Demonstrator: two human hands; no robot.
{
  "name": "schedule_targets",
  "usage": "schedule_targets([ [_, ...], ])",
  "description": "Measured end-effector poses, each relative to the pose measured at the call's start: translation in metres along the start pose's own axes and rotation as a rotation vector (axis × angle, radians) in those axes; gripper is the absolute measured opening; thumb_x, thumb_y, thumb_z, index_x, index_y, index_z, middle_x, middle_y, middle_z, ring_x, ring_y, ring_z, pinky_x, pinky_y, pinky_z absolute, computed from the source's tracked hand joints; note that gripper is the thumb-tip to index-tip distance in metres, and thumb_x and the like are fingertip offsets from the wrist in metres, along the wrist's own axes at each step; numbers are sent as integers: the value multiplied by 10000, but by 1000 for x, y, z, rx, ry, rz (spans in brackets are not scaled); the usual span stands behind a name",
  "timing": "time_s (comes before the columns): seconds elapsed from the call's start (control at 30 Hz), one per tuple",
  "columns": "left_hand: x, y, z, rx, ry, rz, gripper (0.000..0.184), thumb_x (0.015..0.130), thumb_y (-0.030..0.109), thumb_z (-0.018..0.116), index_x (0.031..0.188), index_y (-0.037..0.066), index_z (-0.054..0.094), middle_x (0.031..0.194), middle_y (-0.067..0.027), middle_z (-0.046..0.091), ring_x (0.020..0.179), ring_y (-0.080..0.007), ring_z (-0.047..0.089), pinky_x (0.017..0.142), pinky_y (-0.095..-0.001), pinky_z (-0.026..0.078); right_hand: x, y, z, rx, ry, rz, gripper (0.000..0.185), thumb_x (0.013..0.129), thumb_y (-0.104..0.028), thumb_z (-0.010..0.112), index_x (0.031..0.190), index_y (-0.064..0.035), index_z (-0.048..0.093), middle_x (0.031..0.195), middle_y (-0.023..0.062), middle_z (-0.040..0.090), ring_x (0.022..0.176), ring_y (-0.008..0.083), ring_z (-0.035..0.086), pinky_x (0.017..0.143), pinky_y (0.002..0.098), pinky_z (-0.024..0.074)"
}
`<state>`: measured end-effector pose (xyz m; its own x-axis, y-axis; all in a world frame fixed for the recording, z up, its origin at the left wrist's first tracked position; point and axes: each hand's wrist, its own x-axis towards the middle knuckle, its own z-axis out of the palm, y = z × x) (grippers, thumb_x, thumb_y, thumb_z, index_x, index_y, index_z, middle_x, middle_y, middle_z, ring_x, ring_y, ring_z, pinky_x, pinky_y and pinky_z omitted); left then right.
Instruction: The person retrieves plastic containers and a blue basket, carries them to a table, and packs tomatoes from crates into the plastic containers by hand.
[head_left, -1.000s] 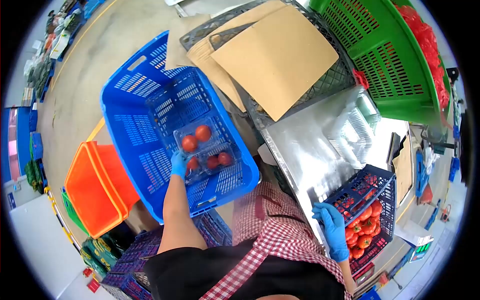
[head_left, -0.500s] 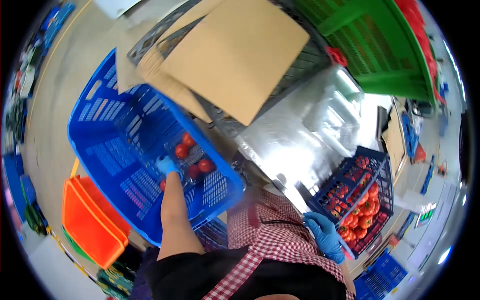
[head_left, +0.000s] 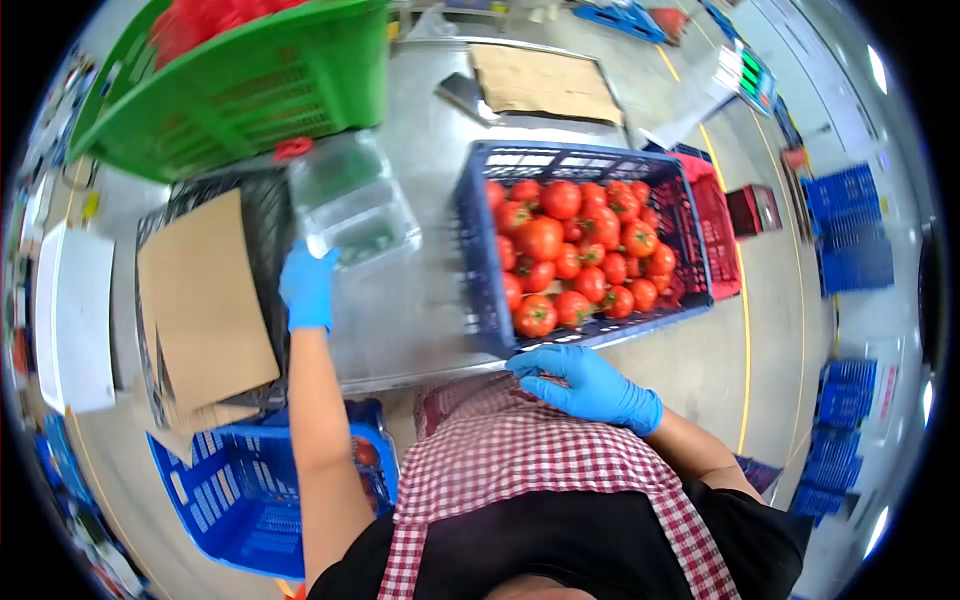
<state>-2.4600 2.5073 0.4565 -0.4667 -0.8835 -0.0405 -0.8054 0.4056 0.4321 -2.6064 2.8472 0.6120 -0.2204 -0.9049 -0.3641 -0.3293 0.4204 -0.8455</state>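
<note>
My left hand, in a blue glove, is at the near left corner of a clear plastic clamshell container. Its fingers and thumb are apart at that corner, apparently touching it; a firm grip cannot be made out. The container lies with its lid folded back on the metal table. My right hand, also gloved, hovers by the apron, loosely extended and holding nothing. Just beyond it stands a dark blue crate of red tomatoes.
Cardboard sheets lie on a black crate at left. Behind it, a green basket holds red netting. Below the table's edge is a blue basket. More cardboard lies at the back, a scale at right.
My left hand has left the blue basket and moved to the clear container on the table. The view has turned right; my right hand is now in front of the tomato crate.
</note>
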Motion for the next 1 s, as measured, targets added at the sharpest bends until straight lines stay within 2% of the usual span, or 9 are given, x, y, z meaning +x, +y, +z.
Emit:
schedule_targets([
  [0.07, 28, -15, 21, 126, 86, -11, 295, 825, 318, 579, 864, 34, 646, 924, -229, 637, 820, -400, 623, 696, -480, 498, -20, 7, -20, 5, 58, -2, 317, 903, -240, 567, 1139, -29, 589, 994, 157, 641, 896, 265, 638, 791, 350, 499],
  [0.17, 31, 0, 20, 314, 49, -115, 308, 809, 347, 610, 889, 56, 669, 919, -182, 644, 815, -373, 635, 684, -459, 511, -51, 55, -58, 71, 208, -10, 304, 908, -228, 565, 1132, -25, 594, 1006, 136, 647, 905, 236, 638, 803, 344, 496],
  [0.37, 42, -8, 12, 553, 185, -12, 161, 744, 198, 626, 764, 39, 644, 829, -186, 643, 750, -359, 640, 625, -434, 510, -80, 113, -145, 65, 487, 185, 266, 888, -208, 598, 1068, -15, 629, 961, 119, 665, 880, 185, 638, 788, 323, 492],
  [0.57, 63, -23, 5, 569, 236, -80, 155, 735, 164, 589, 743, 16, 634, 808, -216, 643, 730, -397, 630, 607, -473, 497, -74, 173, -239, -284, 768, 298, 244, 854, -198, 599, 1016, -20, 635, 943, 179, 650, 872, 311, 642, 758, 361, 498],
  [0.73, 63, -21, -14, 488, 176, -95, 170, 714, 164, 576, 714, 14, 656, 753, -240, 636, 697, -421, 624, 596, -488, 493, -54, 188, -260, -382, 664, 312, 272, 824, -211, 615, 1025, -29, 629, 924, 165, 648, 861, 327, 635, 746, 381, 501],
  [0.83, 92, -65, -19, 417, 37, -189, 188, 706, 161, 560, 722, 7, 667, 727, -258, 626, 675, -427, 621, 594, -485, 496, -35, 206, -250, -483, 525, 93, 574, 746, -228, 686, 1270, -86, 501, 1108, 172, 587, 985, 339, 586, 835, 406, 483],
  [0.87, 92, -66, -27, 346, -21, -153, 210, 735, 162, 547, 693, -10, 660, 649, -219, 638, 614, -358, 640, 562, -433, 508, -27, 206, -248, -513, 425, 98, 728, 711, -232, 709, 1359, -103, 402, 1198, 206, 529, 1045, 357, 553, 886, 420, 463],
  [0.97, 84, -40, -69, -393, -256, -467, 225, 778, 177, 550, 727, -16, 653, 653, -150, 657, 579, -253, 640, 530, -364, 508, -4, 208, -229, -632, 333, 110, 831, 674, -156, 733, 1405, -122, 338, 1321, 231, 426, 1076, 394, 530, 909, 428, 458],
  [1.0, 58, 5, -91, -584, -165, -498, 221, 806, 175, 544, 800, -22, 646, 730, -105, 662, 642, -174, 634, 581, -302, 513, 1, 211, -221, -650, 314, 175, 843, 644, -133, 748, 1387, -127, 350, 1296, 212, 437, 1060, 381, 530, 891, 437, 462],
])
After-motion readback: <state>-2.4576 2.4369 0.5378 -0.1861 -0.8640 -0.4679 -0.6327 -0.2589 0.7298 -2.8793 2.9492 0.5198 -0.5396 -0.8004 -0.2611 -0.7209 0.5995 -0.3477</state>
